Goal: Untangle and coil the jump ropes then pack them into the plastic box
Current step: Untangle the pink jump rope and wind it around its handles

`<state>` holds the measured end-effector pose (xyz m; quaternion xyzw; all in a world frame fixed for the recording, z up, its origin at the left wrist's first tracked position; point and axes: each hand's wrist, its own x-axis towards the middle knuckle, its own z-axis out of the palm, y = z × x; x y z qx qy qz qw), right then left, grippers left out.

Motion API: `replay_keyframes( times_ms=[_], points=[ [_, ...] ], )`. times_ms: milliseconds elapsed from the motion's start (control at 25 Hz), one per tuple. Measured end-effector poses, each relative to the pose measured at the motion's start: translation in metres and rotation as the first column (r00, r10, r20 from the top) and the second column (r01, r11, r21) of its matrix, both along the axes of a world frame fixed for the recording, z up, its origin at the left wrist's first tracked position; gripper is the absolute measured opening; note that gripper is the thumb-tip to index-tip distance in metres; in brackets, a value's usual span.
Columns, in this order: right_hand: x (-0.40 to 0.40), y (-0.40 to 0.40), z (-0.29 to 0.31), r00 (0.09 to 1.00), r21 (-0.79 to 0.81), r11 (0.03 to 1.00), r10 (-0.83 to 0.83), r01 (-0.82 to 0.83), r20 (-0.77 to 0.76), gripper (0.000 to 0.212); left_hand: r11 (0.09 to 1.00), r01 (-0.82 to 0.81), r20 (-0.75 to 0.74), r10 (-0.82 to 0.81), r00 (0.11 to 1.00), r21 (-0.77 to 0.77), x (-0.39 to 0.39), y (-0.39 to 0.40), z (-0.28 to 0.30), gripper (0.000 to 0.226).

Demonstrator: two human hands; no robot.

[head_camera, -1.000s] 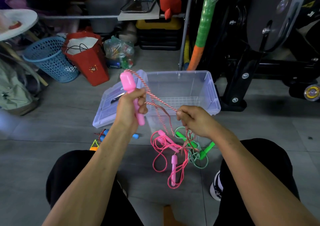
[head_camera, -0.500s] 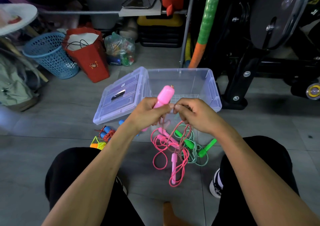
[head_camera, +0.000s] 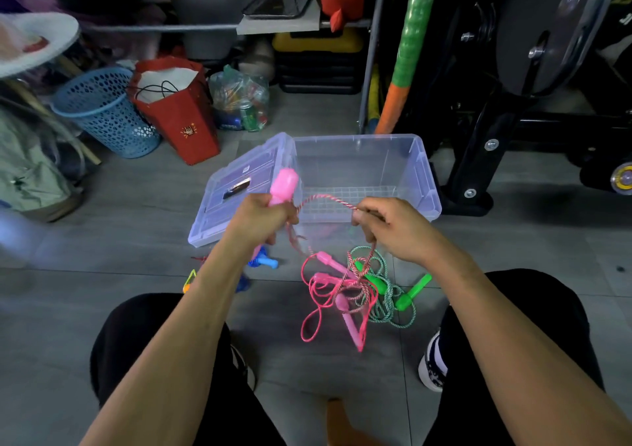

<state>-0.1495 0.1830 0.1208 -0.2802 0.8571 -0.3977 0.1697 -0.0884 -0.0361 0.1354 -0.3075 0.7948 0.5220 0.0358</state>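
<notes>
My left hand (head_camera: 261, 220) grips a pink jump-rope handle (head_camera: 284, 184), which points up in front of the clear plastic box (head_camera: 424, 175). A red-and-white twisted cord (head_camera: 330, 199) runs from that hand to my right hand (head_camera: 393, 228), which pinches it. From there the cord hangs into a tangle on the floor: a pink rope with pink handles (head_camera: 325, 295) and a green rope with green handles (head_camera: 407, 295). The box stands open and holds nothing; its lid (head_camera: 236, 199) leans against its left side.
A blue-handled rope (head_camera: 263, 262) and a yellow-orange piece (head_camera: 189, 280) lie on the floor left of my left arm. A blue basket (head_camera: 106, 110), red paper bag (head_camera: 178, 117) and black exercise machine (head_camera: 513, 104) stand behind. My knees flank the tangle.
My hands, close together half a second ago, have drawn apart, stretching a length of twisted cord between them. The pink handle stays in my left hand.
</notes>
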Motion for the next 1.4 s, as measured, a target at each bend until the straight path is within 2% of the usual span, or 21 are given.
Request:
replay_keyframes(
  times_ms=[40, 160, 280, 360, 440, 520, 560, 640, 720, 800, 880, 960, 1040, 1120, 1160, 1240, 1320, 1400],
  points=[
    [0.001, -0.001, 0.004, 1.0, -0.03, 1.0, 0.002, -0.003, -0.007, 0.023, 0.998, 0.052, 0.023, -0.051, 0.998, -0.045, 0.001, 0.005, -0.003, 0.014],
    [0.007, -0.005, 0.014, 0.999, -0.1, 0.995, 0.021, -0.024, -0.028, 0.024, 0.981, 0.177, -0.094, -0.17, 0.981, 0.074, 0.003, 0.023, 0.002, 0.022],
    [0.005, -0.005, 0.017, 0.999, -0.182, 0.983, -0.038, 0.031, -0.037, 0.021, 0.938, 0.322, -0.153, -0.303, 0.941, 0.128, 0.005, 0.035, 0.009, 0.014],
    [0.004, -0.003, 0.015, 0.998, -0.188, 0.98, -0.061, 0.059, -0.005, 0.013, 0.955, 0.242, -0.255, -0.193, 0.947, 0.174, 0.004, 0.034, 0.009, 0.013],
    [0.004, 0.0, 0.013, 0.997, -0.16, 0.984, -0.072, 0.075, 0.025, 0.003, 0.957, 0.1, -0.353, 0.003, 0.935, 0.274, 0.0, 0.026, 0.01, 0.015],
    [0.005, 0.001, 0.014, 0.995, -0.155, 0.983, -0.097, 0.095, -0.009, 0.004, 0.932, 0.0, -0.383, 0.149, 0.912, 0.362, -0.002, 0.016, 0.012, 0.016],
    [0.005, 0.002, 0.017, 0.994, -0.174, 0.979, -0.109, 0.102, -0.03, 0.005, 0.937, -0.027, -0.363, 0.161, 0.918, 0.347, -0.003, 0.013, 0.012, 0.015],
    [0.005, 0.005, 0.022, 0.993, -0.195, 0.976, -0.11, 0.098, -0.05, 0.011, 0.981, -0.011, -0.277, 0.066, 0.959, 0.194, -0.004, 0.01, 0.008, 0.008],
    [0.006, 0.006, 0.024, 0.996, -0.16, 0.985, -0.071, 0.063, -0.045, 0.015, 0.989, 0.114, -0.206, -0.092, 0.974, 0.098, 0.0, 0.015, 0.006, 0.012],
    [0.01, 0.004, 0.024, 0.998, -0.118, 0.993, -0.007, 0.0, -0.065, 0.018, 0.958, 0.255, -0.184, -0.23, 0.956, 0.129, 0.005, 0.026, 0.01, 0.016],
    [0.013, -0.001, 0.022, 0.998, -0.101, 0.994, 0.026, -0.033, -0.066, 0.021, 0.929, 0.331, -0.2, -0.297, 0.934, 0.164, 0.009, 0.037, 0.015, 0.016],
    [0.013, 0.0, 0.02, 1.0, -0.1, 0.995, 0.012, -0.013, -0.015, 0.023, 0.934, 0.259, -0.29, -0.183, 0.939, 0.247, 0.008, 0.04, 0.013, 0.019],
    [0.01, 0.005, 0.02, 0.997, -0.095, 0.995, -0.025, 0.032, 0.067, 0.021, 0.921, 0.069, -0.367, 0.083, 0.927, 0.383, 0.002, 0.028, 0.012, 0.019],
    [0.006, 0.012, 0.021, 0.994, -0.071, 0.994, -0.078, 0.084, 0.076, 0.02, 0.903, -0.083, -0.335, 0.24, 0.911, 0.422, -0.004, 0.012, 0.01, 0.018],
    [0.005, 0.015, 0.022, 0.994, -0.066, 0.992, -0.102, 0.105, 0.049, 0.022, 0.933, -0.102, -0.287, 0.208, 0.935, 0.344, -0.005, 0.007, 0.008, 0.015],
    [0.006, 0.016, 0.024, 0.994, -0.067, 0.992, -0.109, 0.109, 0.002, 0.024, 0.986, 0.036, -0.153, -0.01, 0.988, 0.163, -0.002, 0.008, 0.006, 0.006],
    [0.01, 0.013, 0.025, 0.998, -0.043, 0.997, -0.058, 0.057, -0.015, 0.025, 0.971, 0.2, -0.092, -0.189, 0.978, 0.129, 0.004, 0.023, 0.007, 0.011],
    [0.014, 0.006, 0.023, 1.0, -0.023, 1.0, -0.004, 0.003, -0.027, 0.026, 0.938, 0.313, -0.094, -0.302, 0.949, 0.149, 0.007, 0.039, 0.011, 0.011]
  ],
)
